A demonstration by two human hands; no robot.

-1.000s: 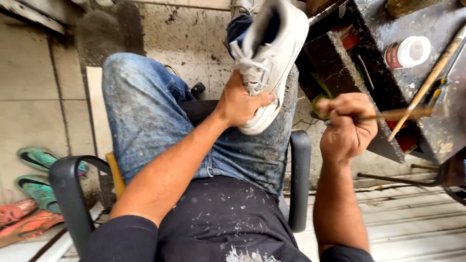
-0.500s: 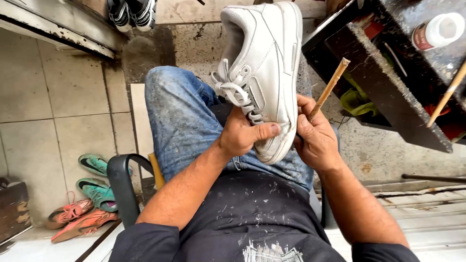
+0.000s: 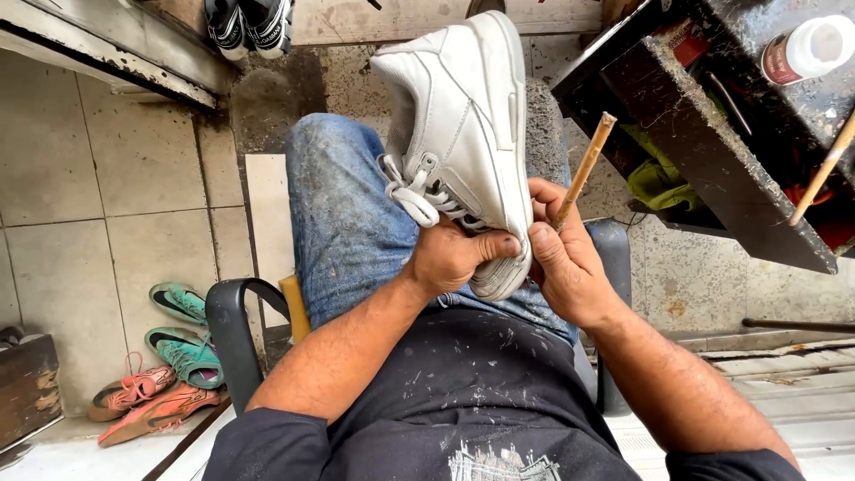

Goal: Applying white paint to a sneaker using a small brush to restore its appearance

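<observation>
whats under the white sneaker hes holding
Under the white sneaker lies the person's leg in blue jeans. The left hand grips its heel end, the right hand beside it holds a wooden stick. The sole faces away, unseen.

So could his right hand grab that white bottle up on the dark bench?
Probably not right away. The right hand is busy holding a wooden stick against the white sneaker. The white bottle sits far up on the dark bench; nothing blocks the way, but he'd need to stretch.

Sneaker [image 3: 468, 134] over knee [image 3: 343, 205]; stick [image 3: 581, 169] right.
</observation>
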